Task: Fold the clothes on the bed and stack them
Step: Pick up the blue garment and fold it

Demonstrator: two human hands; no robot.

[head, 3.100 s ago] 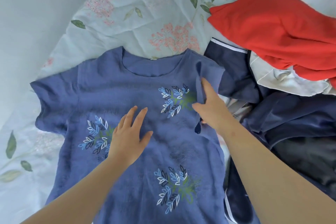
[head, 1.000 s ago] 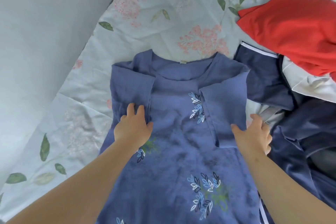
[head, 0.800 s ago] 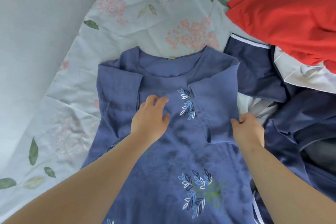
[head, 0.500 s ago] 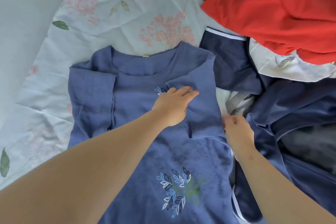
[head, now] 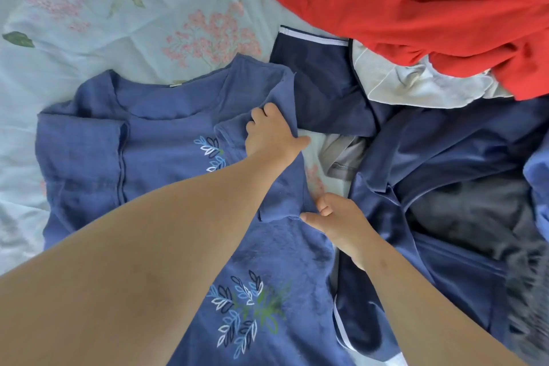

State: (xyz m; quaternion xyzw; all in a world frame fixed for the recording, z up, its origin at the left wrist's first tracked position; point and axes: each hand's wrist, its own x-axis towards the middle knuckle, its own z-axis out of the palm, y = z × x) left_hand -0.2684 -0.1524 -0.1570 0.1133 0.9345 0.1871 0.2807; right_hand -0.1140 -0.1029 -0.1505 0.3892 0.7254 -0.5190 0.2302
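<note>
A blue shirt with leaf prints lies face up on the bed, both short sleeves folded in over its chest. My left hand reaches across and grips the shirt's right shoulder edge by the folded sleeve. My right hand pinches the lower corner of that same folded sleeve at the shirt's right side. To the right lies a heap of unfolded clothes: a red garment on top, a navy garment with white trim, a pale grey-white piece and more dark navy cloth.
The bed is covered by a pale blue sheet with pink flowers and green leaves. Bare sheet lies beyond and left of the shirt. A dark fuzzy item sits at the right edge.
Since 3 s ago both sleeves were folded in. In the last second my left hand crossed from the shirt's left side to its right shoulder; my right hand stayed at the right sleeve's lower corner.
</note>
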